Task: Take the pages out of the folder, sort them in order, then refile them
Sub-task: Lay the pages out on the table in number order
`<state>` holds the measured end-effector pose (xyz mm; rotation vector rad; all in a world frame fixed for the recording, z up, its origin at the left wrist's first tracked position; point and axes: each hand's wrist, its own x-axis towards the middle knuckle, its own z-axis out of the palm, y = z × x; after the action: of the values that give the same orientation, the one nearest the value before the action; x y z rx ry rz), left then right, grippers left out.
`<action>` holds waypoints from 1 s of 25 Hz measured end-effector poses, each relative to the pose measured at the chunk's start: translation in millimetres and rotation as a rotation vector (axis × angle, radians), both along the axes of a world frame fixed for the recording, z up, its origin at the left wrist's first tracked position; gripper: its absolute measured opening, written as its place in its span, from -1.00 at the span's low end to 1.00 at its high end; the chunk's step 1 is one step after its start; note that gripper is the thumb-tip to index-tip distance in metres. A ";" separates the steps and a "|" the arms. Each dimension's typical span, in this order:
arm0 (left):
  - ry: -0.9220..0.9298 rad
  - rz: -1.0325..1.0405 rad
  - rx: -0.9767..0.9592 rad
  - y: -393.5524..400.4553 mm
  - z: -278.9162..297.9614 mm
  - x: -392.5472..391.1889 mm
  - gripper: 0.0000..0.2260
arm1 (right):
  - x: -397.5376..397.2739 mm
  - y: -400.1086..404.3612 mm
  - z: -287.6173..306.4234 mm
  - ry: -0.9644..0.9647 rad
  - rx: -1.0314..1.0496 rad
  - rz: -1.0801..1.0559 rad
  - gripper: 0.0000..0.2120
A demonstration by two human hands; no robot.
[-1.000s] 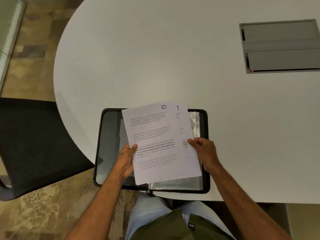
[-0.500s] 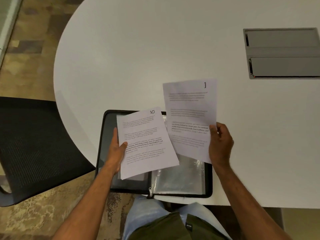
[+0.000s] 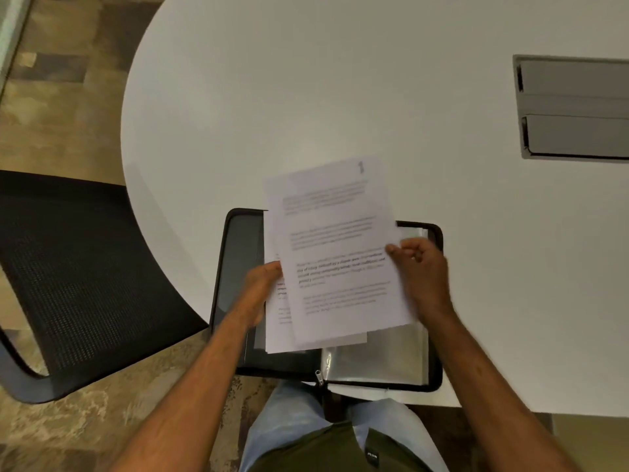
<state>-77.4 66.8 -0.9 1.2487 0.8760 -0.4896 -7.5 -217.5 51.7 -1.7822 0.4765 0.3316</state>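
Observation:
An open black zip folder (image 3: 235,253) with clear plastic sleeves (image 3: 384,359) lies at the near edge of the white table. Above it I hold printed white pages. The sheet numbered 1 (image 3: 337,253) lies on top, and my right hand (image 3: 422,277) pinches its right edge. A second sheet (image 3: 277,321) shows under it at the left and bottom; its number is hidden. My left hand (image 3: 258,291) grips the left edge of the lower sheet, its fingers hidden beneath the paper.
A grey cable hatch (image 3: 575,107) is set into the white table (image 3: 306,97) at the far right. A black mesh chair (image 3: 78,274) stands to the left of the table, over patterned carpet. My lap shows below the folder.
My right hand has brought page 1 back from the right and laid it over page 10, which my left hand still holds. The two sheets now overlap above the folder.

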 end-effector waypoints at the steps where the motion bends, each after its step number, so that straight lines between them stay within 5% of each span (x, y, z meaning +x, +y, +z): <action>1: -0.008 0.042 -0.064 -2.4 0.3 -1.9 -0.78 | -8.5 7.4 -16.1 0.084 0.009 0.031 -0.88; 5: 0.003 0.164 -0.244 -4.4 -18.1 -14.8 -0.51 | -40.9 32.3 -68.7 0.216 -0.068 0.051 -0.89; 15: -0.021 0.190 -0.075 6.6 -32.9 -40.1 -0.81 | -51.6 51.7 -79.9 0.110 -0.182 0.085 -0.74; 25: -0.146 0.397 0.021 68.3 -31.2 -1.4 -0.72 | 61.1 98.4 -87.4 -0.142 -0.199 -0.031 -0.81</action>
<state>-78.8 135.1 -32.1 1.0790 0.9763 -0.0710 53.5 -119.0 -35.6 -1.9742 0.4476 0.1382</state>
